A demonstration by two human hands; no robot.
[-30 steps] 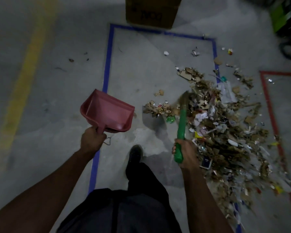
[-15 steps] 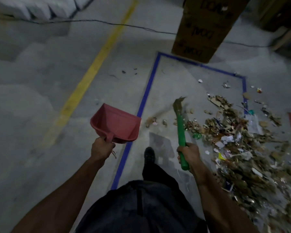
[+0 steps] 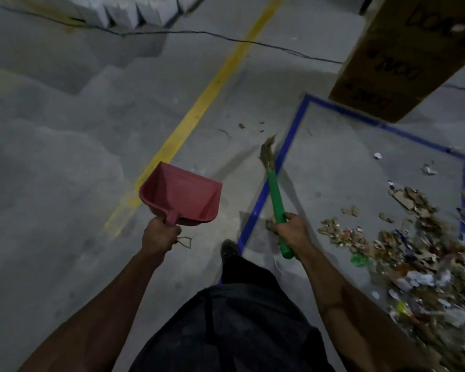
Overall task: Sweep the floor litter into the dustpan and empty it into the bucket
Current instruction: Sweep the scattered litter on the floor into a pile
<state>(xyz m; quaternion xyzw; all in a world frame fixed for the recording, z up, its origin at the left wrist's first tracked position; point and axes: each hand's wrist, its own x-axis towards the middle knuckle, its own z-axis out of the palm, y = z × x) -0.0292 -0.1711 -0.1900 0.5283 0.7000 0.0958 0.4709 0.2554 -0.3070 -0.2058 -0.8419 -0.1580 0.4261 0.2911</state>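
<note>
My left hand [image 3: 160,234] grips the handle of a red dustpan [image 3: 181,194], held in the air above the grey floor with its mouth facing away and nothing in it. My right hand [image 3: 289,228] is closed around the green handle of a short broom [image 3: 275,194]; its straw head [image 3: 267,151] points forward over the blue tape line. A heap of litter [image 3: 403,242], mostly cardboard scraps, paper and plastic bits, covers the floor at the right. No bucket is in view.
A blue tape rectangle [image 3: 287,146] frames the litter area and a yellow line [image 3: 199,114] runs diagonally left of it. A tall cardboard box [image 3: 403,57] stands at the upper right. A black cable [image 3: 226,36] crosses the floor; white blocks [image 3: 134,9] sit at the top. My shoe [image 3: 228,249] is below.
The view has swung left and up, so the litter heap now lies further right. The broom head has lifted off the heap and points forward. The dustpan stays raised in my left hand.
</note>
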